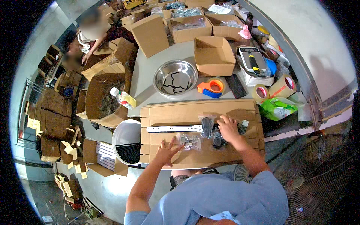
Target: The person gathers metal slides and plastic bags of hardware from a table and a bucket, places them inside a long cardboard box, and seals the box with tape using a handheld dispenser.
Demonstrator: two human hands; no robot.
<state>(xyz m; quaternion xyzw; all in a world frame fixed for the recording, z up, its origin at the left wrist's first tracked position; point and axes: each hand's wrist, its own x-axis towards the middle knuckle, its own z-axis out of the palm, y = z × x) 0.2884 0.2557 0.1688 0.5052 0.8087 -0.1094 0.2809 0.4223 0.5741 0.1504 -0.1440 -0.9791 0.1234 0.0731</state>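
Observation:
A flat brown cardboard sheet (176, 112) lies in front of me. On it rests a long white metal rail with holes, like a drawer slide (168, 129). My left hand (167, 153) lies with fingers spread at the sheet's near left, beside a clear bag of small metal parts (190, 142). My right hand (228, 129) is over the right side, fingers apart, among clear bags of dark parts. One dark-parts bag (206, 127) lies at the rail's right end; another black piece (218, 141) sits just below my right hand, whose underside is hidden.
Beyond the sheet are a steel bowl (159, 77) with black strips, an orange-blue tape dispenser (212, 89), a phone (236, 86) and a cardboard box (213, 69). A white bucket (125, 129) holds black rods at left. A person (92, 35) is at far left; a fan (300, 183) stands right.

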